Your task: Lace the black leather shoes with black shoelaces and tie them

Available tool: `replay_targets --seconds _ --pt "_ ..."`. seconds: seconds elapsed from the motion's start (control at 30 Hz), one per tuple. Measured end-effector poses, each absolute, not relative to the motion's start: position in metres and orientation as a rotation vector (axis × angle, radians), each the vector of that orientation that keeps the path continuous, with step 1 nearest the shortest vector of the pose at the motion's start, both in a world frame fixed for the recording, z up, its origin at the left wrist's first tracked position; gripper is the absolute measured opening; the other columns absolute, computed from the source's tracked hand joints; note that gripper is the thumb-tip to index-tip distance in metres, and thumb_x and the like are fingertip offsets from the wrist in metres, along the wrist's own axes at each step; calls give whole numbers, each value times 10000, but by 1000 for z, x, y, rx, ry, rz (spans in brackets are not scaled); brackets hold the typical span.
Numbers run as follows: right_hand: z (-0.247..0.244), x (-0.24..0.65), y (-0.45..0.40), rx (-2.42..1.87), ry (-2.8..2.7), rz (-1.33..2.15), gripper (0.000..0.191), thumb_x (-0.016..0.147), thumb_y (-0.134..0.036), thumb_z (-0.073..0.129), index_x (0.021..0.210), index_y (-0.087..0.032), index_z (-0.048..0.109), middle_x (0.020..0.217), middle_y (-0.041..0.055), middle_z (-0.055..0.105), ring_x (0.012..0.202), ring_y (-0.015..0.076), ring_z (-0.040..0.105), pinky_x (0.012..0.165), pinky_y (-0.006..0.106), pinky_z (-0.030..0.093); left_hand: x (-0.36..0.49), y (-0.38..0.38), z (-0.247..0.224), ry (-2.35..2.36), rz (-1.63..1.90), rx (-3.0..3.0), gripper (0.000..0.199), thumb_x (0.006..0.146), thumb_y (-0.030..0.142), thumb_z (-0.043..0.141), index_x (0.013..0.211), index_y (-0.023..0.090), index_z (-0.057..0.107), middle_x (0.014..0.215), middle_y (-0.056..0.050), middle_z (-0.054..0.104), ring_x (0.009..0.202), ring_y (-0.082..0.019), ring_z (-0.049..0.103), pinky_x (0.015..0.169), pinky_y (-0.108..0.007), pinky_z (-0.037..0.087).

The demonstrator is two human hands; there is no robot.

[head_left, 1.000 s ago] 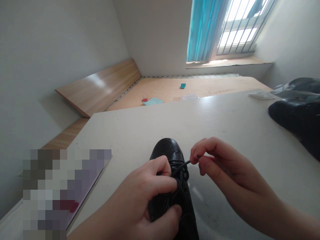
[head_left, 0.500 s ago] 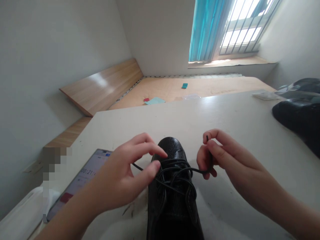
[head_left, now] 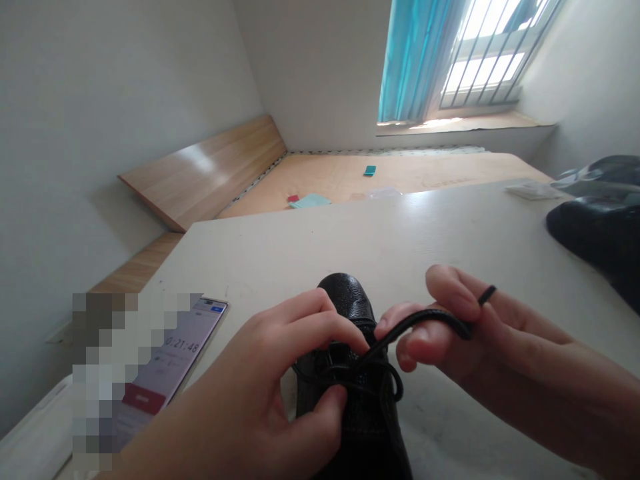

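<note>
A black leather shoe [head_left: 346, 299] stands on the white table, its toe pointing away from me. Between the thumb and fingers of my right hand [head_left: 465, 333] is one end of the black shoelace [head_left: 410, 320]; it arches from the lacing over the fingers, and its tip sticks out above the hand. My left hand [head_left: 295, 373] lies over the left side of the shoe. Its index fingertip touches the lace beside the crossing, while the thumb rests lower on the laces, apart from the index finger. Part of the lacing is hidden beneath this hand.
To the left, a phone [head_left: 185, 353] showing a timer lies on the table [head_left: 260, 253]. Another black shoe [head_left: 595, 227] is at the right edge, near a clear plastic packet [head_left: 533, 191]. Beyond the table is a wooden bed board [head_left: 330, 173] with small coloured pieces.
My right hand has drawn the lace end up and back toward me, and the lace now arches over its fingers. My left hand has moved right and nearer, onto the lace crossing.
</note>
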State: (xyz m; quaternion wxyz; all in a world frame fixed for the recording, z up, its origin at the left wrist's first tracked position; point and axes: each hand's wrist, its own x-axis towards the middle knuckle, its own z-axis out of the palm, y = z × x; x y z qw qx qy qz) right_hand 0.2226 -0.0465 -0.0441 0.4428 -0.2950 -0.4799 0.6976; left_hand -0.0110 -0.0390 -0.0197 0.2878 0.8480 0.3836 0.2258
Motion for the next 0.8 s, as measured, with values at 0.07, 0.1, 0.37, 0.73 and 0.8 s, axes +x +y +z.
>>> replay_targets --seconds 0.07,0.1,0.37,0.73,0.8 --pt "-43 227 -49 -646 -1176 1785 183 928 -470 656 857 -310 605 775 -49 738 990 158 730 860 286 586 -9 -42 -24 1012 674 2299 184 754 110 542 852 241 627 846 23 614 748 -118 579 635 -224 457" --pt "-43 229 -51 -610 -1183 1804 181 935 -457 653 852 -305 600 721 -58 722 989 147 729 864 271 579 -8 -43 -26 996 699 2315 154 771 115 533 829 234 611 829 27 604 740 -114 571 634 -228 447" --pt "-46 224 -65 -592 -1790 1366 154 961 -405 620 923 -278 701 785 -31 777 778 178 763 1100 410 467 -10 -41 -31 984 673 2193 213 980 236 454 782 207 529 799 36 564 747 -94 555 646 -213 440" --pt "-45 217 -68 -811 -2052 523 209 888 -212 710 1050 -330 651 991 -32 728 1027 156 668 1033 233 493 -11 -38 -30 859 794 2007 241 974 305 572 758 201 597 720 60 562 679 -60 540 614 -169 433" --pt "-46 215 -64 -902 -2009 547 277 892 -294 718 1142 -324 602 1021 -19 693 998 142 653 911 197 540 -11 -39 -29 846 843 2049 221 953 294 610 750 207 615 698 66 574 679 -63 541 617 -171 434"
